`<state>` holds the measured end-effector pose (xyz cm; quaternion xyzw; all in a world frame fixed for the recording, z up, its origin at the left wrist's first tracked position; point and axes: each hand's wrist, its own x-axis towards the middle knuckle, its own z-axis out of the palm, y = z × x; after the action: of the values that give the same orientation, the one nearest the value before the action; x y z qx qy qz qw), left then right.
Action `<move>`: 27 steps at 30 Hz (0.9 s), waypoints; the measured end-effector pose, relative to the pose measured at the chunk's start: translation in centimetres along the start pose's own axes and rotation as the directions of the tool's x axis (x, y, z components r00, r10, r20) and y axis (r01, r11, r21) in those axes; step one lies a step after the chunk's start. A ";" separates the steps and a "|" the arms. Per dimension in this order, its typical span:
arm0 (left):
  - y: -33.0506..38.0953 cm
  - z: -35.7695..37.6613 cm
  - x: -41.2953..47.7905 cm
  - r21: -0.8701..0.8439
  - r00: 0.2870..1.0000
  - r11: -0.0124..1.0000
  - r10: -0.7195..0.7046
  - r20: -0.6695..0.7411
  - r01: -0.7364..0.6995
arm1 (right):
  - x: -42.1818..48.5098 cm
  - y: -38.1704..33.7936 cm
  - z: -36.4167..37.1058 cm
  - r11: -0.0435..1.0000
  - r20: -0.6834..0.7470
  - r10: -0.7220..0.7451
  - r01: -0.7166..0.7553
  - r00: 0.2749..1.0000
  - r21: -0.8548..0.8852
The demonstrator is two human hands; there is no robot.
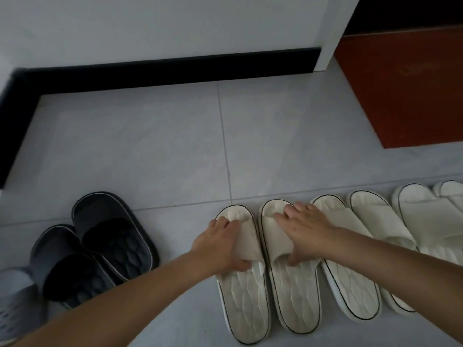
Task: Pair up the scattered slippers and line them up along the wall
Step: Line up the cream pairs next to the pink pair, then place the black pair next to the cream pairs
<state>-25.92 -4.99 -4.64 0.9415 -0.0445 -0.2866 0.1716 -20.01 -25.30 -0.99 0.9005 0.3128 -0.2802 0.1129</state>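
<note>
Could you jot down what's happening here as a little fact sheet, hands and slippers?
Left hand: grips the strap of the left cream slipper
Right hand: grips the strap of the right cream slipper
White slippers: four more, in a row to the right
Dark slippers: two at left, touching, staggered
Grey slipper: bottom-left corner, partly out of view

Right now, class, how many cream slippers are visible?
6 slippers in a row: one under left hand, one under right hand, four further right; more may be hidden.
</note>
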 end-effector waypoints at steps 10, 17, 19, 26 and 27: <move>-8.3 -4.3 -4.1 -0.160 0.981 0.982 -0.125 -0.148 0.101 | 5.6 -9.6 -6.0 0.924 -0.026 -0.261 0.257 0.965 0.282; -22.2 -6.6 -11.5 -0.137 0.849 0.924 -0.383 -0.365 0.358 | 12.6 -21.0 -9.7 0.871 -0.197 -0.365 0.408 0.910 0.272; -25.9 -6.2 -13.4 -0.174 0.812 0.860 -0.510 -0.283 0.480 | 14.6 -24.0 -10.9 0.869 -0.232 -0.384 0.435 0.894 0.238; -30.2 -4.0 -15.0 -0.291 0.806 0.803 -0.575 -0.144 0.521 | 18.5 -29.3 -11.5 0.906 -0.213 -0.420 0.422 0.882 -0.039; -30.2 -4.0 -14.9 -0.314 0.817 0.811 -0.557 -0.151 0.495 | 18.5 -29.3 -11.1 0.911 -0.209 -0.410 0.408 0.888 -0.053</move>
<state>-36.52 27.18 -4.29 0.9127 0.2780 -0.2125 0.2110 -21.57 10.99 -3.43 0.8389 0.5068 -0.1974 0.0203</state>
